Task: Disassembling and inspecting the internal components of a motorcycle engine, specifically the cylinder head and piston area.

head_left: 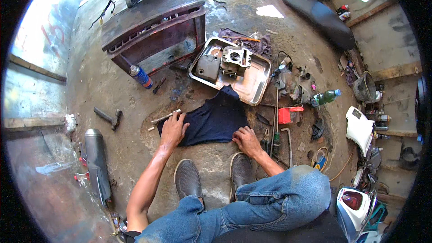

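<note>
A dark navy cloth [211,119] lies spread on the concrete floor in front of my shoes, its far edge reaching the metal tray [198,79]. My left hand [173,131] rests on the cloth's left edge with its fingers apart. At the near right corner, my right hand [246,140] has its fingers curled on the cloth's edge. Beside my left fingertips, a thin metal rod [165,116] lies on the floor, partly covered by hand and cloth. In the tray sit a grey metal cover [209,66] and an engine cylinder head [235,60].
Left are a hammer [109,117], an exhaust muffler [96,162] and a spray can [141,76]. A wooden bench [153,36] stands beyond. To the right lie a red container [289,115], a green bottle [325,97], a screwdriver [276,138] and a motorcycle seat [317,18].
</note>
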### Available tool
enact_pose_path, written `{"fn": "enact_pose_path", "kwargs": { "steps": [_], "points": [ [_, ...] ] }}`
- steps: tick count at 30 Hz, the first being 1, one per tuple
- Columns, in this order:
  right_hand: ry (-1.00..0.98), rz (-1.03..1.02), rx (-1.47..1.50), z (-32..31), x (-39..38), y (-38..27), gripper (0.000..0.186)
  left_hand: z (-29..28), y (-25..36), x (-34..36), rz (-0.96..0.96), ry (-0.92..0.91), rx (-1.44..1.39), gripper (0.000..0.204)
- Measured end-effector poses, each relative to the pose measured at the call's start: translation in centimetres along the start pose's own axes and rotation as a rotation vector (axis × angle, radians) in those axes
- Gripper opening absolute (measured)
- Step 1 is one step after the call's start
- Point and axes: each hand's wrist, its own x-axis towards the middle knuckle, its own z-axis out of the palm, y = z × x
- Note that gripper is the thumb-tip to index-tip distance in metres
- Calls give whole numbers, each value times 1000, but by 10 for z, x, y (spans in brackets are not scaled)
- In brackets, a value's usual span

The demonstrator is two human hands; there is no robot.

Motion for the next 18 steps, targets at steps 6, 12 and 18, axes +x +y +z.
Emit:
{"fn": "enact_pose_path", "kwargs": {
  "steps": [6, 12, 18],
  "points": [
    [-156, 63, -21, 3, -11, -17, 16, 18, -39, -9, -183, -25, 179, 30],
    [-106, 208, 215, -22, -5, -12, 18, 17, -12, -9, -310, 167, 45, 21],
    [265, 385, 176, -2, 25, -3, 51, 11, 33, -52, 199, -118, -139, 34]
  ]
}}
